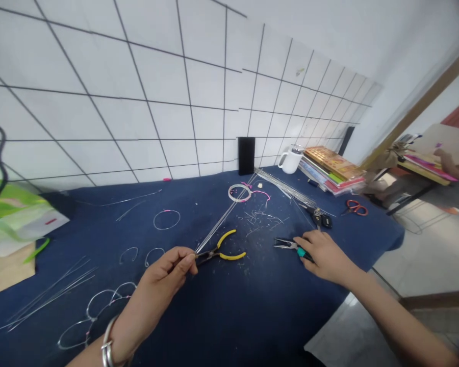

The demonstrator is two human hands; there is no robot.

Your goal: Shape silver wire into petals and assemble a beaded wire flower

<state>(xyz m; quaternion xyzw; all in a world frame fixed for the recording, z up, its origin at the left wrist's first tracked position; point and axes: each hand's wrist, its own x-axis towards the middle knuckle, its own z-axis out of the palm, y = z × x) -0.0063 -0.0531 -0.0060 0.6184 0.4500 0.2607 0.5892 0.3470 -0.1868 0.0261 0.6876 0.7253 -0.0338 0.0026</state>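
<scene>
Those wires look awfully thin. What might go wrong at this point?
The long wires pinched in the left hand could slip, spring loose or prick the fingers. The right hand rests on the teal-handled pliers, whose pointed nose may snag the cloth when lifted. Loose wire clippings nearby might jab a palm.

one mug point(290, 161), one scissors point(356, 207), one teal pliers point(288, 244)

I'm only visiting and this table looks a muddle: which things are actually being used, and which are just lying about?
In use:
left hand pinching thin wires
right hand on teal-handled pliers
yellow-handled pliers beside the left hand

Lying about:
white mug
red scissors
stack of books
black box
green bag
</scene>
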